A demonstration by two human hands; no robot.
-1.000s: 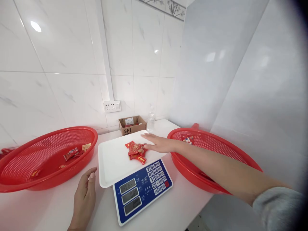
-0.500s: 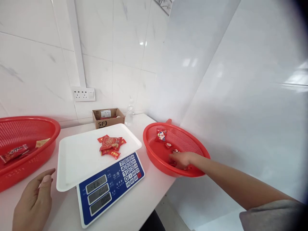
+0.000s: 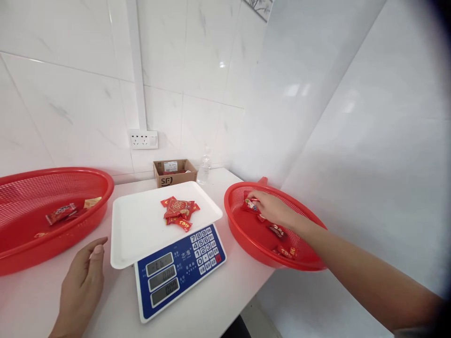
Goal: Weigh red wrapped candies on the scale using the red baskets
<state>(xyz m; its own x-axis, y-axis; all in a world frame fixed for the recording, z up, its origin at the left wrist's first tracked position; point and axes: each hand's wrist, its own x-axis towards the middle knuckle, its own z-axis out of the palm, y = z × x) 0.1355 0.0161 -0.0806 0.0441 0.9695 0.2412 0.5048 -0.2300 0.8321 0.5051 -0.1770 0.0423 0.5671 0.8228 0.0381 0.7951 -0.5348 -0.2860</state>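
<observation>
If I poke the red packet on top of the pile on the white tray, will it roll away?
The red packet probably won't roll, since it looks flat and squarish. It may slide, because it rests on other packets. It looks small on the white tray, so it's likely light, though I can't see inside.

Your head view looks forward and down from above and behind your left grip and right grip, near enough to frame both and the surface between them.
</observation>
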